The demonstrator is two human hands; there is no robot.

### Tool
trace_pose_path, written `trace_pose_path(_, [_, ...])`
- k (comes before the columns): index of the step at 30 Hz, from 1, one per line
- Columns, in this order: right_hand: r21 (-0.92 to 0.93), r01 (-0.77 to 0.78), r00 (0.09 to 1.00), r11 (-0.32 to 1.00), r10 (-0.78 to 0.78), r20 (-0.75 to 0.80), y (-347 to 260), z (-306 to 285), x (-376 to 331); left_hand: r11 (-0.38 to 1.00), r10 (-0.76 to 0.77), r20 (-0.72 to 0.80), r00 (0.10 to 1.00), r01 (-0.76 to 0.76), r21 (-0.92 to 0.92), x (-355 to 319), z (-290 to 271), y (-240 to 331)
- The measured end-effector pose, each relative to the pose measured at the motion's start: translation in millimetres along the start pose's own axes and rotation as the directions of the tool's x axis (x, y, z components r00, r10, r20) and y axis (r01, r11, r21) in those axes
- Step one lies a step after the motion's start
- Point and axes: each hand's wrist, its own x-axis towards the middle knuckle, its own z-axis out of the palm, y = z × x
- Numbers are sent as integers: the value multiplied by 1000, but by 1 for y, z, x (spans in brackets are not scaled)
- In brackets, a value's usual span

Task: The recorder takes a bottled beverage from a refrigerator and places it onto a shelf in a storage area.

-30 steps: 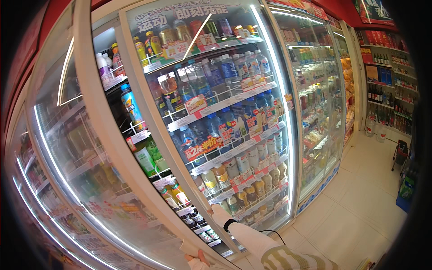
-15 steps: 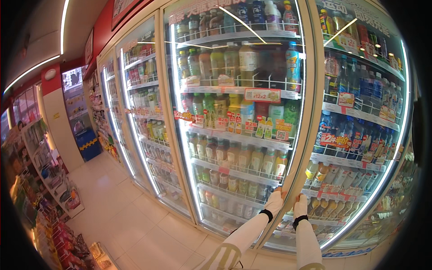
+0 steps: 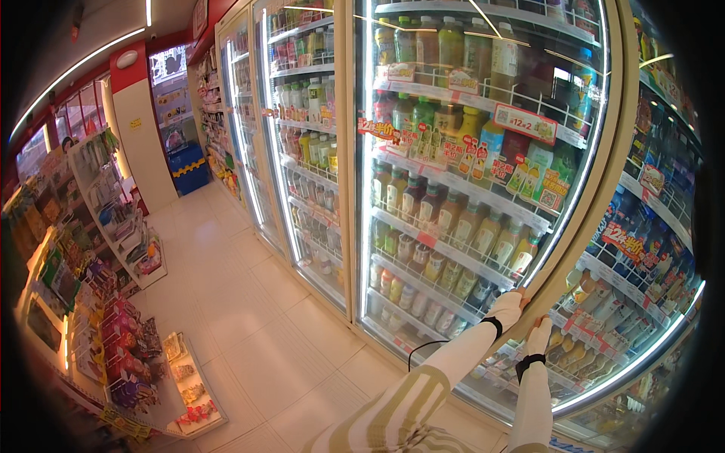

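I stand in front of a row of glass-door drink coolers. My left hand (image 3: 510, 300), in a white sleeve with a black wrist strap, grips the pale frame edge of a cooler door (image 3: 596, 181). Just below and to the right of it, my right hand (image 3: 541, 329) holds the same frame edge. Behind the glass are wire shelves (image 3: 445, 241) packed with several bottles of juice and tea, with price tags on the shelf fronts. A thin black cable hangs from my left arm.
More cooler doors (image 3: 310, 151) run along the wall to the left. To the right, another cooler (image 3: 649, 249) holds blue bottles. Snack racks (image 3: 113, 332) line the left side of the tiled aisle (image 3: 249, 317). A blue bin (image 3: 186, 167) stands at the far end.
A second ago only my left hand reached to the open cooler door. Now both hands are on its frame edge, and the view has swung left along the aisle.
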Motion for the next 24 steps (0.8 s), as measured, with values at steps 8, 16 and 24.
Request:
trace_pose_path(8, [-123,73,990,990,-57,127,-1,5,10,969,37,-22,999,-30,243,-2,-26,16])
trace_pose_path(16, [-93,-56,988,994,68,140,6,0,16,989,-98,97,990,86,122,-6,-35,31])
trace_pose_path(24, [82,-76,981,994,60,185,24,6,17,923,-205,158,966,138,360,2,-37,38])
